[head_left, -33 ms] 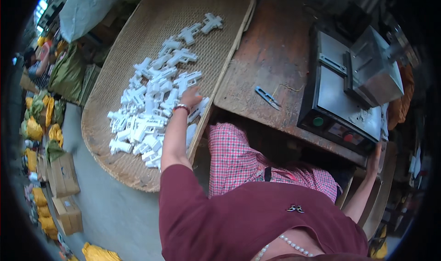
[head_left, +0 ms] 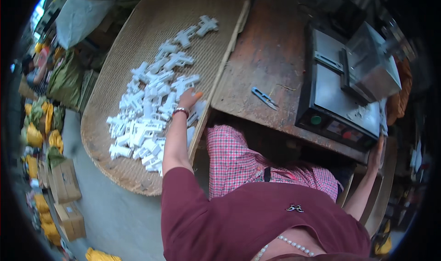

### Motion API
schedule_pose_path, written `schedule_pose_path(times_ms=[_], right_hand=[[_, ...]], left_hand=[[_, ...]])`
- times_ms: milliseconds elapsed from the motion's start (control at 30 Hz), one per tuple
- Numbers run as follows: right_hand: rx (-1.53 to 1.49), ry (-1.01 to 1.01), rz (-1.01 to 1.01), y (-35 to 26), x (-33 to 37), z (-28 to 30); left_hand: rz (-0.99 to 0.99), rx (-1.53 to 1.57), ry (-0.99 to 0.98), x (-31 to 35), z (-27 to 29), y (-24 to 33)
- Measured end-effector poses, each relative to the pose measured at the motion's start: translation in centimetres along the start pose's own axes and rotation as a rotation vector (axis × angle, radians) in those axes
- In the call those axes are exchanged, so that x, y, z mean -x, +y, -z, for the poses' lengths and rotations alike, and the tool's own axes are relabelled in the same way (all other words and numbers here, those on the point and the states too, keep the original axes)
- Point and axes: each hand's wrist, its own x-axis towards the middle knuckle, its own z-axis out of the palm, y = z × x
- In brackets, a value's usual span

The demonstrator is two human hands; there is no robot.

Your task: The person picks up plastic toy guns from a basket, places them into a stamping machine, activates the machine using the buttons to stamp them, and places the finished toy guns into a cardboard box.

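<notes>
A heap of white toy pistols (head_left: 149, 100) lies on a large woven tray (head_left: 103, 139) to my left. My left hand (head_left: 186, 100) is over the right side of the heap, by one toy pistol. Its thumb stands apart from the fingers, and the thumb tip looks orange. The fingertips are partly hidden among the white pieces, with nothing visibly held. On the far right, my right hand (head_left: 376, 154) rests along the table's edge at the front right corner of a black machine (head_left: 330, 132). Its fingers look stretched out, some partly hidden.
Blue thread snips (head_left: 264, 98) lie on the worn wooden table (head_left: 257, 45). A clear box (head_left: 374, 65) sits on the machine's metal top. Cardboard boxes (head_left: 64, 183) and yellow bags stand at the far left. Another person (head_left: 36, 72) is in the left background.
The view has shifted slightly. My left hand stays over the heap, with its thumb a little more in sight. My right hand has stayed by the machine.
</notes>
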Motion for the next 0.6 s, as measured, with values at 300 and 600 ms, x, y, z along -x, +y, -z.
schedule_pose_path(times_ms=[300, 600], right_hand=[[0.759, -0.233, 0.451, -1.1, -6.8, -9.5], [0.723, -0.07, 0.692, -2.0, -10.2, -14.8]], left_hand=[[0.173, -0.486, -0.432, 1.8, 7.8, -4.0], [-0.593, 0.162, 0.518, 13.0, 12.2, 24.1]])
